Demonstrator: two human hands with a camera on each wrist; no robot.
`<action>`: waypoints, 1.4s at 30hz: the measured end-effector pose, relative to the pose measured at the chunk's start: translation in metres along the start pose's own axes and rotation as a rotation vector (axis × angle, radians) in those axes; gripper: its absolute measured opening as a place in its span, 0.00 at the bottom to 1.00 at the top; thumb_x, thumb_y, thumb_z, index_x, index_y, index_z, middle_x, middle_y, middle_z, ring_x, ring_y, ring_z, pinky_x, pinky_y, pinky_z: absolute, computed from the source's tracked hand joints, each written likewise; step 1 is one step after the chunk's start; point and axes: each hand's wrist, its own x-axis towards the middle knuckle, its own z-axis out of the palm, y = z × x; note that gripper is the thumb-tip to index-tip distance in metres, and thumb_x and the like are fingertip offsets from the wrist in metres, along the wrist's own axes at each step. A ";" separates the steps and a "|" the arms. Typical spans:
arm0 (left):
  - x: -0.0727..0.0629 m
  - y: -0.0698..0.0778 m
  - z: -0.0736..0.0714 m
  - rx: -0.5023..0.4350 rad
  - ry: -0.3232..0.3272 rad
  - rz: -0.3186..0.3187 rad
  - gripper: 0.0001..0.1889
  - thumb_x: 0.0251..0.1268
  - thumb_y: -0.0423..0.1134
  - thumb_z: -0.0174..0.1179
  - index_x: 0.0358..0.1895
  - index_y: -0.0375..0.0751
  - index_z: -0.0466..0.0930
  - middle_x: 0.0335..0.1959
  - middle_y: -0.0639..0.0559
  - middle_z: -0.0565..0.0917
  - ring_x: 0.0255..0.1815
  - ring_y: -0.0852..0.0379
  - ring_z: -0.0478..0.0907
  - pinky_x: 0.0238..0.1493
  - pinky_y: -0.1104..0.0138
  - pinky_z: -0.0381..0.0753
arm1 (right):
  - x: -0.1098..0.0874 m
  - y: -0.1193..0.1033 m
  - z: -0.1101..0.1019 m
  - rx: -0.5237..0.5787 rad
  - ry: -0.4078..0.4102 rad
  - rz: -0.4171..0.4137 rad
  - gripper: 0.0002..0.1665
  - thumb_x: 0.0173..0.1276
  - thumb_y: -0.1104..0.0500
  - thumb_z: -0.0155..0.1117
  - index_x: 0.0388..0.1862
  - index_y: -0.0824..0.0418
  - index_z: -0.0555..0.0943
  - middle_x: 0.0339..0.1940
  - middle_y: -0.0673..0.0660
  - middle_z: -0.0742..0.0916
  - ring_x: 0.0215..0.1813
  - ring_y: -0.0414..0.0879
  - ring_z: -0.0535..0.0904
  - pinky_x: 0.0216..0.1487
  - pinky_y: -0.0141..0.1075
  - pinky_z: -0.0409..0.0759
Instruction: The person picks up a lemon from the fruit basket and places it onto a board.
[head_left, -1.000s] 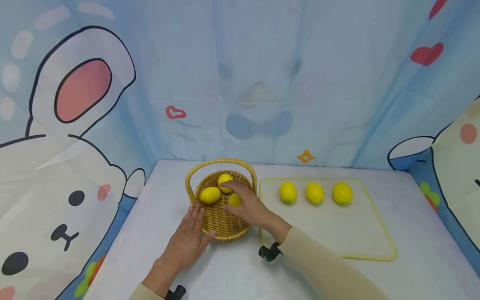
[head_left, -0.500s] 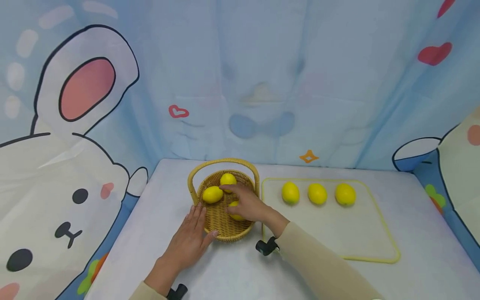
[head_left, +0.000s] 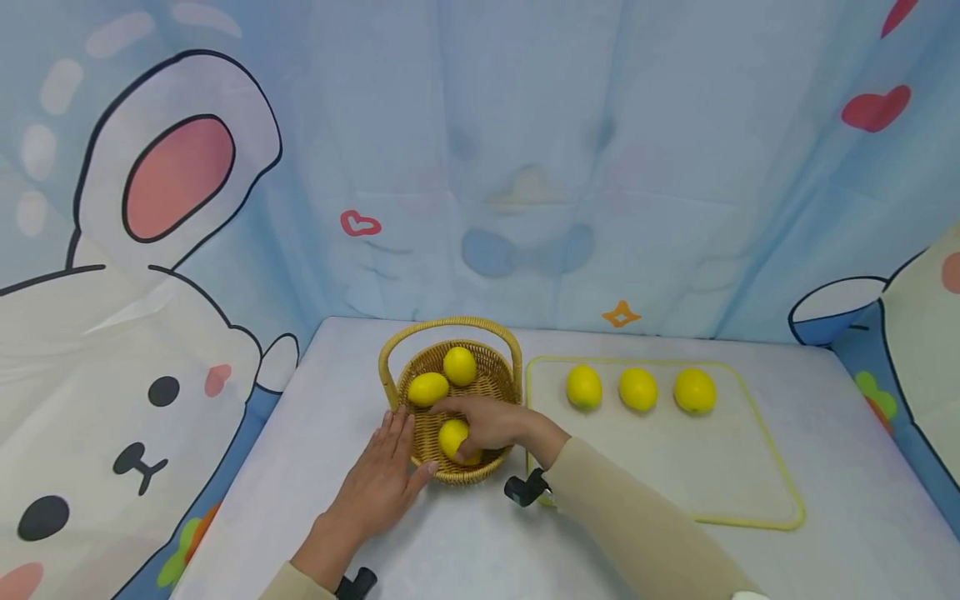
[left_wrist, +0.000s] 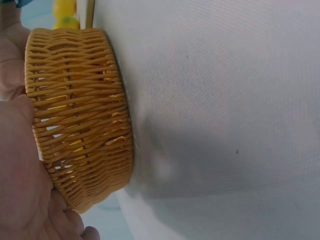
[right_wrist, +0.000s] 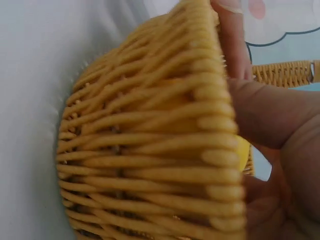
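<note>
A yellow wicker basket (head_left: 450,473) with an arched handle holds 3 lemons. Two of them, the left lemon (head_left: 427,389) and the back lemon (head_left: 460,366), lie toward the basket's far side. Reaching in over the right rim, my right hand (head_left: 498,423) holds the front lemon (head_left: 452,435) between thumb and fingers, low in the basket. My left hand (head_left: 378,479) rests against the basket's left front rim, its fingers straight and its thumb along the front edge. In the right wrist view the wicker wall (right_wrist: 160,135) hides most of the held lemon.
A white board with a yellow rim (head_left: 675,467) lies right of the basket. Along its far edge stand three lemons in a row: one at left (head_left: 583,387), one in the middle (head_left: 638,390), one at right (head_left: 694,391). A printed curtain (head_left: 525,125) hangs behind the table.
My right hand has drawn the front lemon nearer and slightly left inside the basket, uncovering the back lemon. The left hand keeps its place on the rim.
</note>
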 end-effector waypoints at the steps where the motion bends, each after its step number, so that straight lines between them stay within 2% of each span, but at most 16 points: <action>1: 0.000 0.000 0.000 -0.002 -0.001 0.001 0.46 0.84 0.67 0.41 0.86 0.34 0.48 0.89 0.40 0.45 0.89 0.43 0.39 0.86 0.47 0.52 | 0.000 0.000 0.001 -0.003 -0.009 -0.001 0.43 0.62 0.63 0.80 0.77 0.52 0.75 0.75 0.55 0.79 0.72 0.52 0.75 0.75 0.54 0.72; 9: 0.002 0.000 0.001 0.009 0.000 0.003 0.47 0.83 0.69 0.39 0.86 0.35 0.47 0.89 0.40 0.44 0.89 0.43 0.39 0.86 0.47 0.52 | 0.002 0.000 0.003 -0.080 -0.070 -0.036 0.44 0.64 0.55 0.80 0.79 0.50 0.74 0.78 0.51 0.78 0.74 0.50 0.74 0.76 0.51 0.71; 12: 0.002 -0.001 0.002 0.009 0.001 0.003 0.47 0.83 0.69 0.39 0.86 0.35 0.47 0.89 0.40 0.44 0.89 0.43 0.39 0.86 0.47 0.52 | 0.003 0.001 0.003 -0.098 -0.078 -0.039 0.44 0.63 0.54 0.79 0.78 0.50 0.75 0.76 0.50 0.79 0.69 0.47 0.76 0.72 0.48 0.74; 15: 0.002 0.000 0.001 0.005 0.003 0.007 0.46 0.83 0.68 0.40 0.86 0.34 0.48 0.89 0.40 0.44 0.89 0.42 0.39 0.86 0.47 0.52 | 0.005 0.002 0.005 -0.084 -0.066 -0.034 0.42 0.60 0.55 0.78 0.75 0.51 0.77 0.70 0.49 0.82 0.60 0.44 0.78 0.65 0.44 0.77; 18: 0.001 0.000 0.001 -0.002 0.005 0.009 0.46 0.83 0.68 0.41 0.85 0.33 0.48 0.89 0.39 0.45 0.89 0.42 0.40 0.86 0.46 0.53 | 0.006 0.003 0.006 -0.032 -0.033 -0.044 0.40 0.60 0.56 0.78 0.72 0.51 0.78 0.65 0.48 0.83 0.56 0.45 0.79 0.60 0.44 0.79; 20: 0.001 0.000 0.001 0.003 -0.002 0.004 0.46 0.83 0.68 0.40 0.86 0.34 0.48 0.89 0.40 0.44 0.89 0.42 0.39 0.86 0.47 0.52 | 0.007 0.004 0.007 -0.002 -0.003 -0.057 0.39 0.61 0.57 0.78 0.72 0.51 0.78 0.65 0.49 0.83 0.56 0.45 0.79 0.60 0.45 0.79; 27: 0.001 0.000 0.000 0.014 -0.011 0.005 0.46 0.83 0.69 0.38 0.86 0.34 0.46 0.89 0.40 0.43 0.89 0.43 0.38 0.86 0.48 0.52 | 0.008 0.004 0.009 0.013 0.106 -0.094 0.44 0.64 0.59 0.78 0.78 0.50 0.71 0.76 0.53 0.77 0.69 0.50 0.76 0.72 0.51 0.75; 32: 0.001 -0.001 0.000 0.027 -0.013 0.002 0.47 0.83 0.70 0.36 0.86 0.34 0.45 0.89 0.40 0.42 0.89 0.44 0.38 0.87 0.49 0.52 | 0.007 0.001 0.013 0.009 0.193 -0.137 0.42 0.68 0.60 0.77 0.78 0.51 0.71 0.77 0.56 0.76 0.73 0.54 0.74 0.73 0.54 0.75; 38: 0.000 -0.001 0.000 0.029 -0.003 0.008 0.46 0.84 0.69 0.37 0.86 0.33 0.46 0.89 0.40 0.43 0.89 0.44 0.38 0.87 0.49 0.52 | 0.001 -0.001 0.016 -0.001 0.299 -0.180 0.41 0.71 0.59 0.76 0.80 0.50 0.70 0.80 0.57 0.73 0.81 0.58 0.67 0.80 0.60 0.67; 42: 0.000 -0.001 -0.001 0.017 -0.002 0.008 0.46 0.84 0.68 0.39 0.86 0.33 0.46 0.88 0.39 0.43 0.89 0.43 0.39 0.86 0.48 0.53 | -0.006 -0.001 0.016 0.002 0.369 -0.203 0.41 0.71 0.58 0.75 0.80 0.49 0.70 0.80 0.55 0.74 0.80 0.57 0.69 0.78 0.58 0.71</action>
